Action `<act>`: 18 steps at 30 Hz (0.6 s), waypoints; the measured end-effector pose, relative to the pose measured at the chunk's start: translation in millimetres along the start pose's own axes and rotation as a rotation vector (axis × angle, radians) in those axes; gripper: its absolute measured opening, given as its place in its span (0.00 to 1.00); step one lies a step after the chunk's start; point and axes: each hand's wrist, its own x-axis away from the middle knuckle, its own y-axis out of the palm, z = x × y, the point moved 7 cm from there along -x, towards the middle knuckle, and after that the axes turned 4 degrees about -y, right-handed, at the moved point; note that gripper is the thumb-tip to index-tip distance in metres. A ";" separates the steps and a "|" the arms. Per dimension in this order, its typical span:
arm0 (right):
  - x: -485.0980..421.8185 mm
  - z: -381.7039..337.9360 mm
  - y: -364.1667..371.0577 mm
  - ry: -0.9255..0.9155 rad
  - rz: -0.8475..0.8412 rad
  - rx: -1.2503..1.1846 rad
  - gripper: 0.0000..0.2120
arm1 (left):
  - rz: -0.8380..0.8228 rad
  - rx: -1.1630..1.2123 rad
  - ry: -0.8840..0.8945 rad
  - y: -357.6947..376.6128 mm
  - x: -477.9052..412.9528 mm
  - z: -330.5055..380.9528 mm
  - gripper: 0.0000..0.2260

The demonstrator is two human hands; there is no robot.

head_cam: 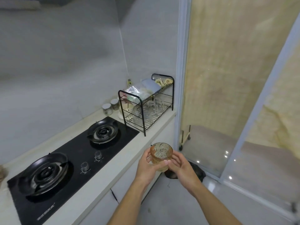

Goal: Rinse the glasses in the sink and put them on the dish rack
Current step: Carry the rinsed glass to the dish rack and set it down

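Observation:
An amber ribbed glass [161,153] is held in front of the counter's edge, its mouth tilted toward me. My left hand [148,164] grips it from the left and my right hand [177,165] grips it from the right, fingers curled round its sides. The black wire dish rack [142,109] stands at the far end of the counter, beyond the glass. Several clear glasses [146,111] stand on its lower shelf. Bags and cloths lie on its upper shelf. No sink is in view.
A black two-burner gas hob [68,161] fills the counter to the left. Two small jars [110,107] stand behind the rack by the wall. A sliding glass door [227,111] is on the right, with a dark object [197,172] on the floor below my hands.

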 end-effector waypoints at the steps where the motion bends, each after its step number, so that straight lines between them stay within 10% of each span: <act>1: -12.9 0.8 -13.0 0.005 0.003 -0.002 0.18 | 0.000 -0.002 -0.002 11.7 -13.9 1.5 0.37; 18: -235.2 -7.9 -162.9 0.058 -0.203 0.050 0.19 | 0.181 0.071 -0.069 147.4 -214.2 34.7 0.39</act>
